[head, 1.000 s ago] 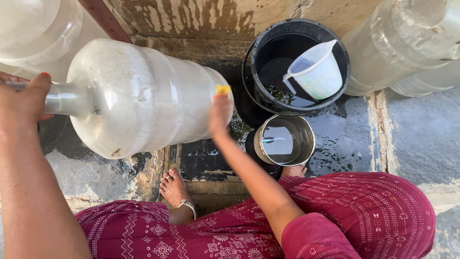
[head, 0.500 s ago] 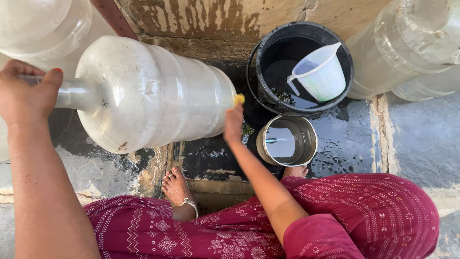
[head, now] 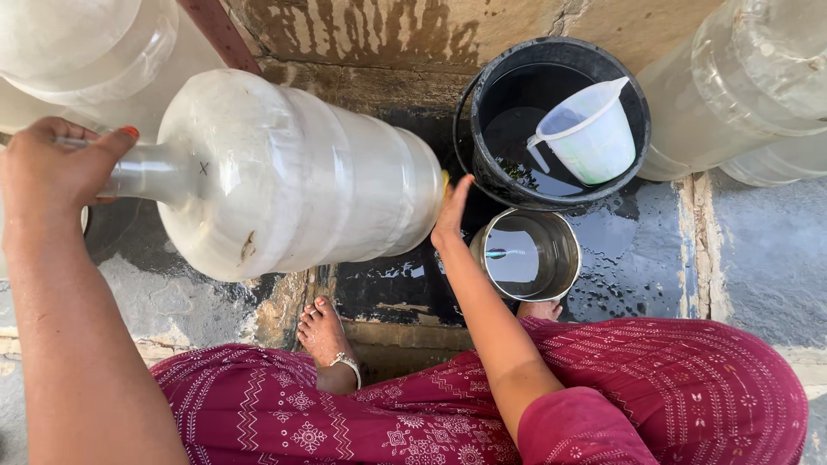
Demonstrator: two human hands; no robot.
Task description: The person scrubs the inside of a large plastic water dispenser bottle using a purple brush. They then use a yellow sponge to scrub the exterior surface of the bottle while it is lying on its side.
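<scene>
A large cloudy plastic water jar [head: 293,176] lies on its side, lifted off the wet ground. My left hand [head: 56,168] grips its narrow neck at the left. My right hand [head: 451,215] presses flat against the jar's base on the right; a bit of yellow shows between hand and jar, too hidden to identify. Just right of that hand stands a small steel pot [head: 527,257] with water in it. Behind the pot sits a black bucket [head: 491,172] of water with a white plastic jug [head: 594,133] floating in it.
More big clear jars stand at the top left [head: 77,43] and top right [head: 741,77], against a stained wall [head: 388,34]. The concrete ground [head: 637,250] is wet. My bare foot [head: 326,331] with an anklet and my patterned maroon clothing [head: 672,387] fill the bottom.
The jar has shifted right and a little down, along with my left hand on its neck. My right hand slid down the jar's base, toward the steel pot.
</scene>
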